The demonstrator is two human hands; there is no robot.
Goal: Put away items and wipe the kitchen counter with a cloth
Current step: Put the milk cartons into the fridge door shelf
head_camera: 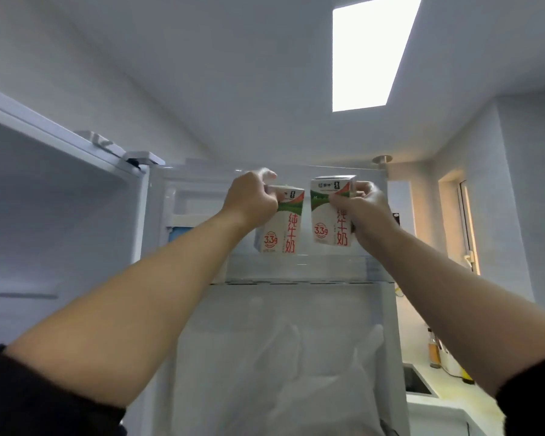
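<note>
Two white milk cartons with red lettering and a green band stand side by side at the top shelf of the open fridge door (296, 269). My left hand (249, 199) grips the top of the left carton (280, 228). My right hand (364, 209) grips the right carton (329, 212) from its right side. The right carton sits slightly higher than the left one. Both arms reach up and forward.
The open fridge cabinet (44, 199) is at the left, its interior pale and bare in view. Below the shelf the door holds white plastic bags (296, 372). At the lower right a counter (453, 394) carries a bottle (434, 350) beside a sink (416, 383).
</note>
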